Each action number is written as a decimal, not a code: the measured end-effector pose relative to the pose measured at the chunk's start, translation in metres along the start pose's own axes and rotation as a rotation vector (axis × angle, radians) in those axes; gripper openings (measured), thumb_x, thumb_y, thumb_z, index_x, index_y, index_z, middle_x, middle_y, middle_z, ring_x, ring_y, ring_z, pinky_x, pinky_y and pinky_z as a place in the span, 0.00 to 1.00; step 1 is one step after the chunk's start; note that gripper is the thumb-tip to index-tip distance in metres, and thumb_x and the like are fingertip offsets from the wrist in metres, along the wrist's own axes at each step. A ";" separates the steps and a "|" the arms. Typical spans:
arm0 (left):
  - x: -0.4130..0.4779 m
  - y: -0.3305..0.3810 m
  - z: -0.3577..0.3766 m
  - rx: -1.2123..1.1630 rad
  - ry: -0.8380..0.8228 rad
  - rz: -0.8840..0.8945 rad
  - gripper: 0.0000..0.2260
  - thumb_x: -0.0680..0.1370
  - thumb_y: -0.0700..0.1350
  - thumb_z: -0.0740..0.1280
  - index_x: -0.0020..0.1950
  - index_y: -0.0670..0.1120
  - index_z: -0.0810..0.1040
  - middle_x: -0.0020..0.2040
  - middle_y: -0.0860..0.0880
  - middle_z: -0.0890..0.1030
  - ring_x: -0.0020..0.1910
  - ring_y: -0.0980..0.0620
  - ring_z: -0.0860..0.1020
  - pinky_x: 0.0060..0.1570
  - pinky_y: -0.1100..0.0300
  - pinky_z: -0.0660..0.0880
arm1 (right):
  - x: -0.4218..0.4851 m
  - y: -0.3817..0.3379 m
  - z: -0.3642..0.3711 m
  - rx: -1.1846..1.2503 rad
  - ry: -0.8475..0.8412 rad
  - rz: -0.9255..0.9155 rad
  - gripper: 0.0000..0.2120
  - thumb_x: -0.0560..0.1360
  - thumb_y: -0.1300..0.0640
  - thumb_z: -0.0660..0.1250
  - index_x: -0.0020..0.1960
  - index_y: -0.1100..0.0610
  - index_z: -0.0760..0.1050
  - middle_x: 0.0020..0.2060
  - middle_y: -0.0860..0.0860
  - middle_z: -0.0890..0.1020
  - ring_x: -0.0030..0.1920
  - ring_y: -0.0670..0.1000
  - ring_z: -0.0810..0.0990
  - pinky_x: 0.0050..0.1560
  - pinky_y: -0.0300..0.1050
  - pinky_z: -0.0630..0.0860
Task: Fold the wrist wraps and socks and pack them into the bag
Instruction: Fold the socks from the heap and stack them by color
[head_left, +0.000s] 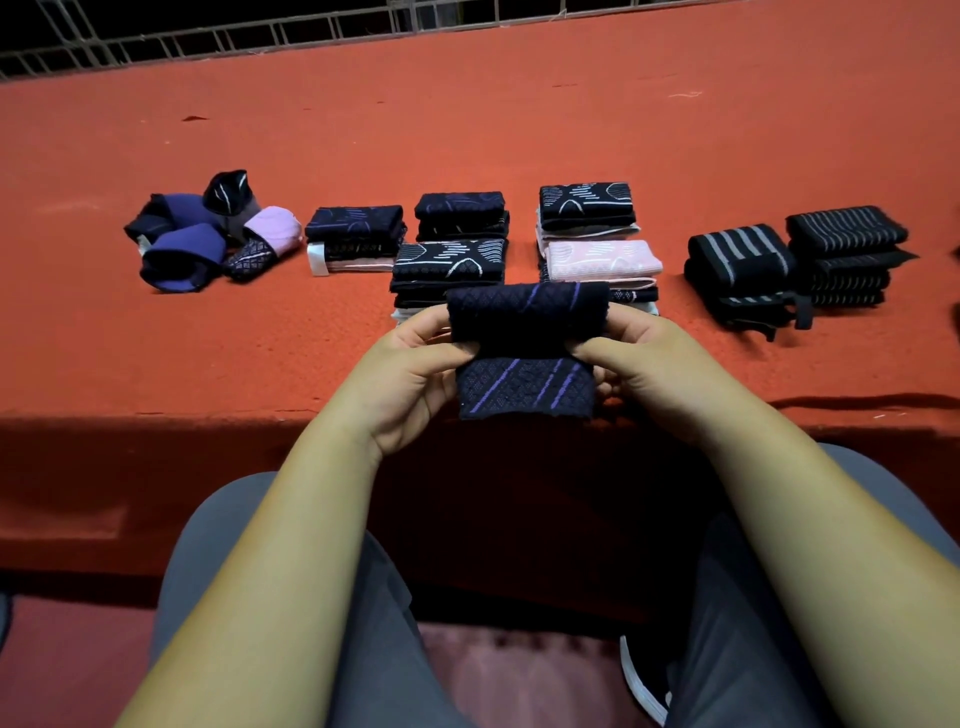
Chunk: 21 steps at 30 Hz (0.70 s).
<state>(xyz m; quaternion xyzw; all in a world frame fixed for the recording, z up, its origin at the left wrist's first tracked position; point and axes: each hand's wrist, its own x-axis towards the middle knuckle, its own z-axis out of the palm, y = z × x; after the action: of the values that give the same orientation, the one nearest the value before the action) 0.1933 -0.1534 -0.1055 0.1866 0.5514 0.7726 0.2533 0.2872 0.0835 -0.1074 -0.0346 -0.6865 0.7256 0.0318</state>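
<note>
Hands meet just above the near edge of the red-covered table (467, 130), sharing one navy sock (524, 384) with purple diagonal stripes. The left hand (410, 379) pinches the sock's left side between thumb and curled fingers, and the right hand (654, 364) pinches its right side the same way. The sock is doubled over: its upper part forms a rounded roll above the thumbs, and a flat flap hangs below them, clear of the table.

Behind it, mid-table, sit folded sock stacks (449, 265), mostly dark with pale patterns. A pink sock (605, 260) tops the stack right of centre. Toward the right edge lie two piles of wrist wraps (737, 260), black with grey stripes, side by side. Toward the left edge, a heap of loose socks (208, 234) in purple, lilac and black lies unfolded.

A metal grid (208, 36) runs along the far edge. Grey trousers (223, 545) and a white shoe (641, 686) show below the forearms.
</note>
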 end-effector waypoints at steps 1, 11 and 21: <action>0.001 0.000 -0.001 0.008 0.005 -0.006 0.21 0.80 0.27 0.63 0.73 0.35 0.75 0.67 0.37 0.81 0.63 0.45 0.82 0.65 0.54 0.80 | 0.000 0.000 0.001 -0.004 0.006 -0.001 0.14 0.81 0.65 0.67 0.51 0.47 0.85 0.30 0.52 0.70 0.30 0.49 0.64 0.32 0.43 0.59; -0.008 0.006 0.006 0.108 0.034 -0.215 0.10 0.86 0.44 0.64 0.64 0.46 0.80 0.56 0.41 0.86 0.47 0.48 0.86 0.42 0.51 0.84 | 0.002 0.001 -0.001 0.162 -0.046 -0.048 0.20 0.81 0.66 0.62 0.66 0.51 0.82 0.55 0.59 0.84 0.50 0.59 0.78 0.44 0.49 0.69; -0.004 0.008 0.009 -0.042 0.094 -0.205 0.16 0.87 0.51 0.60 0.65 0.44 0.82 0.55 0.43 0.85 0.46 0.50 0.85 0.41 0.56 0.84 | 0.005 0.003 -0.008 0.164 -0.032 -0.045 0.30 0.65 0.62 0.57 0.62 0.55 0.85 0.62 0.66 0.83 0.55 0.65 0.76 0.50 0.57 0.69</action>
<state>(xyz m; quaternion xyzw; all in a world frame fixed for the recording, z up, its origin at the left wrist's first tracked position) 0.2001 -0.1508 -0.0949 0.0876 0.5625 0.7620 0.3086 0.2829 0.0920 -0.1104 -0.0047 -0.6259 0.7789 0.0396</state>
